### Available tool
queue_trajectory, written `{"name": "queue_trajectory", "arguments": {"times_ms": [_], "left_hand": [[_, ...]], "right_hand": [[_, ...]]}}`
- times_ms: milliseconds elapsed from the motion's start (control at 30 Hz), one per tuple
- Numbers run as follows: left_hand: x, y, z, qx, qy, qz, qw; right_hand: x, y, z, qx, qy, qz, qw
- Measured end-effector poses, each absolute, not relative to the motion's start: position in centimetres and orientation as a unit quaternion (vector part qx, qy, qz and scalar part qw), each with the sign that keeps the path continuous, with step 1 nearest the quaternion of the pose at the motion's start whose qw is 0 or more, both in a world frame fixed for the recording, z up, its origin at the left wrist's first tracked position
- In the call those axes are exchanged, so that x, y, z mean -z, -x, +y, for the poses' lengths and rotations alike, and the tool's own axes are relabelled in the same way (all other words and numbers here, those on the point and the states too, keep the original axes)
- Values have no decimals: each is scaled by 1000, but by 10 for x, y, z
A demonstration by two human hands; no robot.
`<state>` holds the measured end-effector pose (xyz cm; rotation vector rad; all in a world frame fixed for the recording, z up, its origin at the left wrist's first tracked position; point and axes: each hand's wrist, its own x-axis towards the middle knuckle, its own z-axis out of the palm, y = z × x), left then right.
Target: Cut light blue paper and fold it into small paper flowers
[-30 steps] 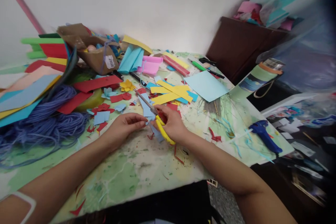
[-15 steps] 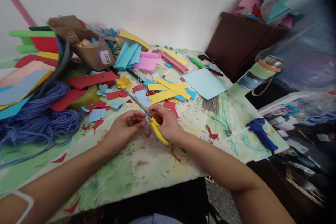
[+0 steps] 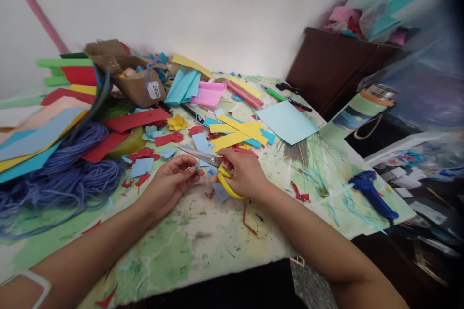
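My right hand (image 3: pixel 248 174) is closed round the yellow handles of a pair of scissors (image 3: pixel 227 182). Their metal blades point left, over the far side of my left fingertips. My left hand (image 3: pixel 172 181) pinches a small piece of blue paper (image 3: pixel 197 168), mostly hidden between thumb and fingers. Beyond the hands lie blue paper strips (image 3: pixel 201 142), a yellow paper flower (image 3: pixel 177 122) and crossed yellow strips (image 3: pixel 237 128). A cut blue square (image 3: pixel 142 167) lies left of my left hand, near red paper scraps (image 3: pixel 144 154).
Purple-blue yarn (image 3: pixel 83 174) and stacked coloured paper (image 3: pixel 47 128) fill the left. A brown paper bag (image 3: pixel 137 87) stands behind. On the right are a pale blue sheet (image 3: pixel 288 122), thin wires (image 3: pixel 295 152), a bottle (image 3: pixel 358 111) and a blue glue gun (image 3: pixel 375 195) near the table edge.
The scissors have turned so their blades lie flatter, pointing left. My right hand has moved slightly right of my left fingers. The whole view has shifted a little.
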<state>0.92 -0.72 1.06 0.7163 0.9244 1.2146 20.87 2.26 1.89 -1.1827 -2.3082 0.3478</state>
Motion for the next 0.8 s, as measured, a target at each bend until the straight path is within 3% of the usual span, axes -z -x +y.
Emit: {"name": "queue_trajectory", "arguments": {"times_ms": [267, 800], "left_hand": [[-21, -4, 0, -600, -273, 405, 634], [-22, -8, -3, -596, -280, 386, 646]], "right_hand": [[-28, -213, 28, -67, 430, -888, 150], [-21, -208, 24, -65, 416, -893, 158]]}}
